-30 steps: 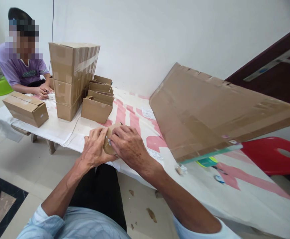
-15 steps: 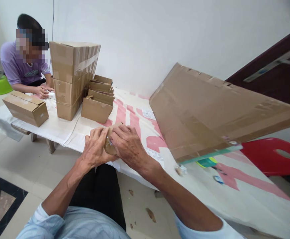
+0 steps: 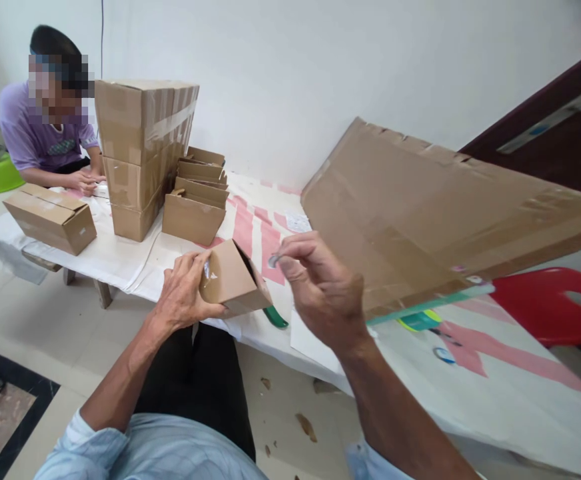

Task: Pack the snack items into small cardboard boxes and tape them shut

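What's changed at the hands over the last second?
The right hand let go of the small box and drew off rightward, pinching a small pale bit. The box now shows its open end, and a green object is uncovered. The left hand still grips the box; the box stack is unmoved.

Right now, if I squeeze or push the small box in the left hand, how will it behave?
Probably light: the left hand alone grips the small box by one end. Its open end shows thin cardboard walls, so a hard squeeze may dent it. Flat sides suggest it would slide, not roll.
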The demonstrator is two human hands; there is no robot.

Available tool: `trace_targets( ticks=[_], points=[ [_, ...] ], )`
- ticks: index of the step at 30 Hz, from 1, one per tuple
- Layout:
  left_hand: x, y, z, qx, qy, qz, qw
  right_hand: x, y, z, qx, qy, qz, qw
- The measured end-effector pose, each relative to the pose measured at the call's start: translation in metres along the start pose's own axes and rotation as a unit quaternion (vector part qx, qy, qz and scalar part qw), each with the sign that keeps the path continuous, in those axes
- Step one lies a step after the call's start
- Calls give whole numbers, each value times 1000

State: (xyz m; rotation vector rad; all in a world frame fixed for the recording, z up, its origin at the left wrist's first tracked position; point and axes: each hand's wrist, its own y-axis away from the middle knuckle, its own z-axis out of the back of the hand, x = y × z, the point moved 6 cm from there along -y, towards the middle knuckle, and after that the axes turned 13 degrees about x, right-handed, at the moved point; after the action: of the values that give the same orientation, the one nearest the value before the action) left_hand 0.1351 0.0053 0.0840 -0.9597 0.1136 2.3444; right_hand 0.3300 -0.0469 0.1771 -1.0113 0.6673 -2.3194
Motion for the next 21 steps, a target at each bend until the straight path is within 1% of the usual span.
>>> trace_targets(
  ticks=[1, 3, 6, 8, 10, 13, 15, 17, 21],
  points=[
    [4, 0, 3, 4, 5, -4, 1000, -8, 3, 9, -14, -13, -16, 1000],
    [13, 0, 10, 9, 13, -17, 1000, -32, 13, 24, -35, -23, -60, 997],
    [31, 2, 22, 6, 30, -42, 999, -81, 38, 43, -61, -13, -149, 987],
    [48, 4, 28, 9, 60, -50, 997, -117, 62, 54, -71, -5, -203, 977],
    [70, 5, 31, 6, 83, -31, 996, -151, 88, 65, -84, -1, -253, 964],
    [100, 7, 31, -1, 108, -7, 994, -195, 131, 80, -95, 16, -329, 939],
    [115, 10, 28, -3, 143, 2, 990, -218, 158, 84, -92, 29, -372, 923],
    [125, 12, 25, -4, 184, 12, 983, -236, 181, 85, -92, 37, -400, 911],
    [132, 14, 23, -14, 240, 22, 971, -262, 216, 79, -98, 47, -432, 895]
  ],
)
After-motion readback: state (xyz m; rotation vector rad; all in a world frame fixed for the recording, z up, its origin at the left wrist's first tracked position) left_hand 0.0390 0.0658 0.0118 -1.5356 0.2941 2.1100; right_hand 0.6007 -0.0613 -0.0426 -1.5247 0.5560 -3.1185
